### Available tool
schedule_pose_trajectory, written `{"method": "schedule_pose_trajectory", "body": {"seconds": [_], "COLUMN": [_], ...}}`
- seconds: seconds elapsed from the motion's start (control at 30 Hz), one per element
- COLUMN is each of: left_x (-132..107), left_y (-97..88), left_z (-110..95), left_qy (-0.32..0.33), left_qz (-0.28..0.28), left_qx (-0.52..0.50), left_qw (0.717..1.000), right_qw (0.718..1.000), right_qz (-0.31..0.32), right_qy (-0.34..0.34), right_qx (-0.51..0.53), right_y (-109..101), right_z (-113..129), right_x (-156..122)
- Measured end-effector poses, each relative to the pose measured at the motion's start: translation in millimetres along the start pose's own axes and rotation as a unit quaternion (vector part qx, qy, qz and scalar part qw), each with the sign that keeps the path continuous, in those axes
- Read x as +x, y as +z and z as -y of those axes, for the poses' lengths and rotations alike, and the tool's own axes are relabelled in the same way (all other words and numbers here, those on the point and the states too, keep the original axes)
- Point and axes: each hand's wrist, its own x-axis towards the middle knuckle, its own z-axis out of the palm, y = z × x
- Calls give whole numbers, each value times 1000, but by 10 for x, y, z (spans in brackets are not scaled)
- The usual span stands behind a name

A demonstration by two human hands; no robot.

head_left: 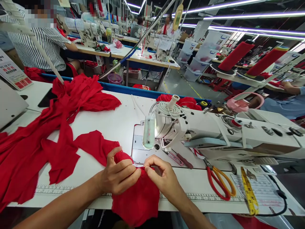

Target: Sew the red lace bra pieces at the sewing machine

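Note:
Both hands meet on a piece of red fabric (137, 202) at the front edge of the sewing table, its lower part hanging over the edge. My left hand (120, 173) has its fingers curled on the cloth. Thumb and fingertips of my right hand (162, 175) pinch the top edge, where a small white strip shows between the hands. More red cloth (95, 144) lies on the table behind my left hand. Just beyond my hands stands the white sewing machine (209, 127), with its metal plate (139, 146) near my fingertips.
A large heap of red fabric (71, 95) covers the left side. Scissors (219, 181), a yellow tape measure (249, 192) and a brown-handled tool (184, 160) lie to the right. Red thread cones (235, 55) stand above the machine. Another person in a striped shirt (40, 47) sits beyond.

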Motion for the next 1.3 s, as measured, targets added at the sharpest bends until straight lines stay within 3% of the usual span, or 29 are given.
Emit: {"method": "schedule_pose_trajectory", "body": {"seconds": [0.17,0.4,0.53,0.9,1.3], "left_x": [-34,-40,0,34,-5], "left_y": [30,33,27,20,38], "left_z": [-6,-38,-41,-16,-24], "left_qy": [-18,-55,-47,-49,-56], "left_qz": [0,15,-16,4,-12], "left_qx": [-6,-6,-18,-36,-27], "left_qw": [1000,998,999,998,998], "right_qw": [999,994,993,992,989], "right_qz": [19,15,19,15,0], "right_qy": [-9,39,11,-78,-131], "right_qx": [-25,102,112,96,67], "right_y": [-26,-6,3,1,3], "right_z": [38,5,-30,-184,-175], "right_x": [12,-3,-17,-63,-51]}}
